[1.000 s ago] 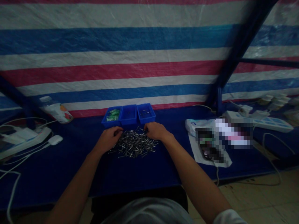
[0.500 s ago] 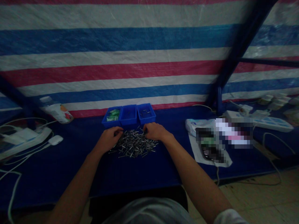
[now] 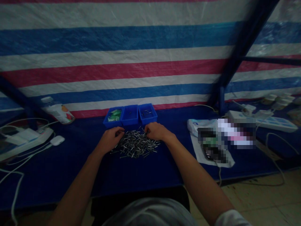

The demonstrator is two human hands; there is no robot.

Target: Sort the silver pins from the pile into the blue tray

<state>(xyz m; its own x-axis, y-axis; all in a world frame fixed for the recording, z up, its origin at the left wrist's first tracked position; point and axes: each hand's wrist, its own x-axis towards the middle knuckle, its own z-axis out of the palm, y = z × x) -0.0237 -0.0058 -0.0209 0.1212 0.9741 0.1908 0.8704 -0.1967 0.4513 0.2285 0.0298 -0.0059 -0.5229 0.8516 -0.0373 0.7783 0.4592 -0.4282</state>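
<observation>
A heap of small metal pins (image 3: 136,145) lies on the dark blue table (image 3: 70,169) in front of three blue bins (image 3: 130,116). My left hand (image 3: 110,138) rests at the heap's left edge with its fingers curled into the pins. At the heap's far right edge my right hand (image 3: 155,131) is curled too, fingertips among the pins. What either hand pinches is too small to make out. The left bin holds green pieces, the right bin a few dark ones.
A plastic bottle (image 3: 57,111) lies at the back left. White power strips and cables (image 3: 25,139) run along the left, another power strip (image 3: 265,121) at the right. A white bag with blurred items (image 3: 211,144) lies right of the heap. A striped tarp hangs behind.
Both hands stay at the pile with only slight finger movement; the view has shifted a little.
</observation>
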